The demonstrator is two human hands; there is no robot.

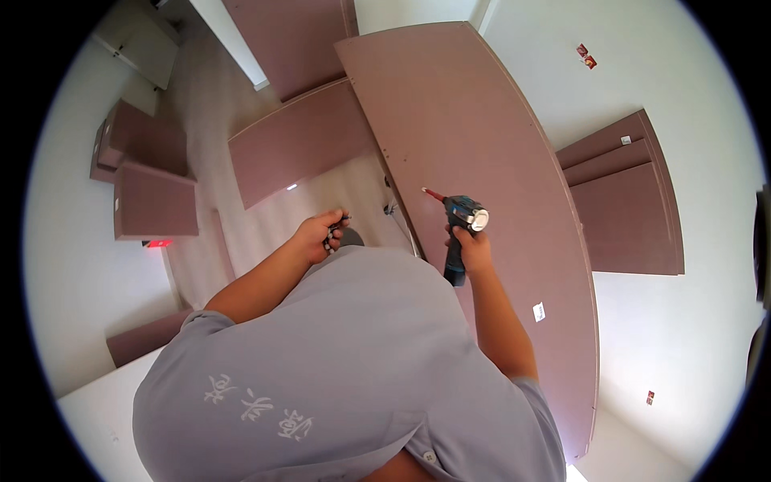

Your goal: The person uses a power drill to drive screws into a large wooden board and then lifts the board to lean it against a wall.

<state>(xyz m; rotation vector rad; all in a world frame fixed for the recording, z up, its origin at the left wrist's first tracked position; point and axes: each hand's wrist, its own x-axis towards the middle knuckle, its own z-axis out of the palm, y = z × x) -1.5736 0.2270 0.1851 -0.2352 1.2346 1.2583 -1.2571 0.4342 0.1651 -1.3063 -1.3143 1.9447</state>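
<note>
My right hand (474,247) is wrapped round the grip of a dark cordless drill driver (464,215). A red bit holder with a pale tip points from it to the far left, over a long brown-pink panel (490,136). Closed near my body, my left hand (320,238) has small dark pieces in its fingers, which look like screws or fittings but are too small to name surely. That hand is over the floor, left of the long panel. Small holes show along the panel's left edge, and a white label (539,312) is stuck on its near right part.
A smaller brown panel (301,140) lies left of the long one. Brown boxes or panels (157,201) stand by the left wall. Several panels (622,205) lean on the right wall. A cable (392,209) comes out beside the long panel's left edge.
</note>
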